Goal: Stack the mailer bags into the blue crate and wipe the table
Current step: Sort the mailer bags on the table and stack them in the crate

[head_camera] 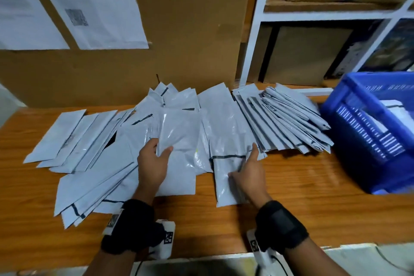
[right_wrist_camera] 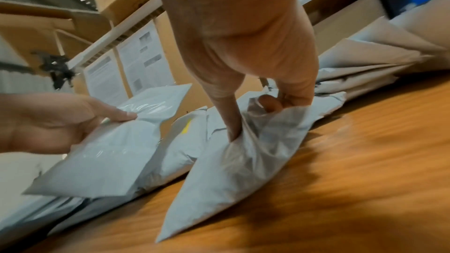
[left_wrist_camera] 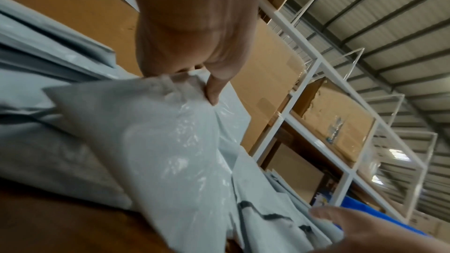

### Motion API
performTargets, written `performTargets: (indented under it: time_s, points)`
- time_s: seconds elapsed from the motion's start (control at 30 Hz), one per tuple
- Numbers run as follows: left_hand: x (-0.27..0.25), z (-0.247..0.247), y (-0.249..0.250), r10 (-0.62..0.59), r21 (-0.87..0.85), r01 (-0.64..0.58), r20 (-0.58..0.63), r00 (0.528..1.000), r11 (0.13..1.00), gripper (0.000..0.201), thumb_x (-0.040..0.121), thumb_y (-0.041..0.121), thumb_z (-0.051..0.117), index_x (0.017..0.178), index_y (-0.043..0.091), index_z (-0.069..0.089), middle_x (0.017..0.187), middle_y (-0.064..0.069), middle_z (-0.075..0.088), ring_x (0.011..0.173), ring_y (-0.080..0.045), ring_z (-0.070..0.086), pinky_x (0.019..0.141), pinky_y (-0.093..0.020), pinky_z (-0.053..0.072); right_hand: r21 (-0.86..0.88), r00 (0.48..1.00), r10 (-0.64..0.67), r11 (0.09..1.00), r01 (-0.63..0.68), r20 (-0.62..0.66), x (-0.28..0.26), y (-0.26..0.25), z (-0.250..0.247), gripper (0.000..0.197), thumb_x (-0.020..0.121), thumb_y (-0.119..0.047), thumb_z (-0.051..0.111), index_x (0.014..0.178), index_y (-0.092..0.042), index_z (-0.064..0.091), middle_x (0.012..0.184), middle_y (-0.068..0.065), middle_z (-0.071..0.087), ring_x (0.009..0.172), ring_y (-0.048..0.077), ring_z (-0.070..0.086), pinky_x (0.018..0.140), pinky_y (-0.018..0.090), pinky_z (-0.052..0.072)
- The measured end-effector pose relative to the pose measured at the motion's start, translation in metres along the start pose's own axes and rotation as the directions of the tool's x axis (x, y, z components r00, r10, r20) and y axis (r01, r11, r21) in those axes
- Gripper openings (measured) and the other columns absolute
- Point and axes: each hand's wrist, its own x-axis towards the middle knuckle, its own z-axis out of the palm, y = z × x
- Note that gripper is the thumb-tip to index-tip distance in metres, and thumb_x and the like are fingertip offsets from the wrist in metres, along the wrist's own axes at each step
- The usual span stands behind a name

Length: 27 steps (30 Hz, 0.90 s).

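Several grey mailer bags (head_camera: 94, 141) lie fanned across the wooden table (head_camera: 302, 197). My left hand (head_camera: 154, 159) pinches one glossy bag (head_camera: 179, 132) near the middle of the spread, thumb on top; the left wrist view shows the same bag (left_wrist_camera: 158, 141) lifted by its edge. My right hand (head_camera: 248, 175) grips another bag (head_camera: 226, 141) with a dark seal strip, and in the right wrist view its fingers bunch that bag (right_wrist_camera: 231, 170) up off the wood. The blue crate (head_camera: 358, 141) stands at the right with a bag inside.
A tall cardboard sheet (head_camera: 190, 29) with taped papers (head_camera: 89, 2) stands behind the table. White shelving (head_camera: 324, 15) with boxes rises at the back right. Bare wood shows along the front edge and between the bags and the crate.
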Motion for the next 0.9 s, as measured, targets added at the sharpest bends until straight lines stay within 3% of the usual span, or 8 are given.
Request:
performTargets:
  time_s: [0.1,0.17,0.33,0.43,0.57,0.73,0.8,0.9]
  points:
    - [-0.008,0.004,0.014,0.026,-0.047,-0.023,0.063,0.998,0.999,0.012,0.088,0.013,0.071,0.099,0.015,0.066,0.098,0.001,0.070,0.094,-0.017,0.066,0.086,-0.034,0.053,0.059,1.000,0.028,0.998,-0.028,0.013,-0.006,0.011,-0.011,0.083,0.081,-0.010,0.077,0.147,-0.020,0.027,0.089,-0.009,0.058,0.073,0.008,0.058,0.058,0.015,0.048]
    - [-0.014,0.011,0.024,0.030,-0.065,-0.024,0.091,0.995,0.998,0.017,0.088,0.014,0.071,0.104,0.015,0.066,0.103,0.001,0.069,0.097,-0.017,0.065,0.090,-0.037,0.053,0.069,1.000,0.026,0.997,-0.027,0.010,-0.011,0.018,-0.023,0.059,0.084,-0.016,0.075,0.133,-0.022,0.043,0.090,-0.011,0.060,0.073,0.006,0.061,0.052,0.013,0.046]
    - [-0.037,0.037,0.055,0.051,-0.082,-0.042,0.108,0.993,0.996,0.021,0.088,0.020,0.071,0.107,0.019,0.064,0.109,0.002,0.067,0.102,-0.017,0.062,0.097,-0.039,0.050,0.189,0.997,-0.039,0.981,0.050,-0.064,-0.023,0.045,-0.070,0.023,0.088,-0.018,0.070,0.108,-0.025,0.061,0.091,-0.012,0.067,0.083,0.003,0.066,0.060,0.014,0.048]
    - [-0.056,0.062,0.081,0.068,-0.092,-0.057,0.122,0.990,0.994,0.031,0.087,0.022,0.073,0.115,0.012,0.065,0.115,-0.002,0.067,0.107,-0.020,0.062,0.098,-0.040,0.050,0.241,0.984,-0.065,0.965,0.105,-0.168,-0.028,0.062,-0.109,0.011,0.087,-0.016,0.072,0.095,-0.021,0.067,0.086,-0.009,0.069,0.081,0.010,0.067,0.063,0.024,0.050]
    - [-0.093,0.107,0.128,0.093,-0.143,-0.068,0.172,0.981,0.987,0.023,0.084,0.023,0.075,0.104,0.013,0.072,0.098,0.003,0.072,0.090,-0.011,0.066,0.078,-0.027,0.053,0.285,0.963,-0.079,0.946,0.153,-0.256,-0.040,0.097,-0.164,0.013,0.084,-0.017,0.073,0.092,-0.025,0.066,0.088,-0.008,0.071,0.081,0.011,0.067,0.071,0.035,0.054]
    - [-0.146,0.171,0.179,0.133,-0.194,-0.090,0.224,0.965,0.977,0.014,0.085,0.028,0.074,0.076,0.017,0.072,0.072,0.004,0.073,0.070,-0.010,0.069,0.059,-0.025,0.053,0.318,0.911,-0.119,0.912,0.257,-0.395,-0.054,0.149,-0.239,0.014,0.078,-0.027,0.072,0.090,-0.030,0.065,0.086,-0.016,0.071,0.080,-0.003,0.066,0.066,0.021,0.051]
    - [-0.165,0.197,0.198,0.146,-0.212,-0.094,0.244,0.959,0.973,0.018,0.086,0.030,0.073,0.075,0.015,0.072,0.073,0.002,0.073,0.071,-0.014,0.069,0.061,-0.032,0.054,0.323,0.893,-0.129,0.902,0.286,-0.430,-0.059,0.168,-0.270,0.019,0.081,-0.023,0.075,0.094,-0.031,0.063,0.088,-0.018,0.069,0.081,-0.010,0.063,0.063,0.010,0.045]
    - [-0.189,0.231,0.226,0.172,-0.216,-0.112,0.282,0.944,0.970,0.017,0.088,0.033,0.070,0.084,0.016,0.071,0.080,0.004,0.072,0.076,-0.012,0.068,0.061,-0.028,0.053,0.325,0.863,-0.114,0.896,0.303,-0.491,-0.063,0.194,-0.315,0.024,0.082,-0.016,0.075,0.099,-0.026,0.062,0.091,-0.019,0.067,0.083,-0.010,0.062,0.066,0.011,0.045]
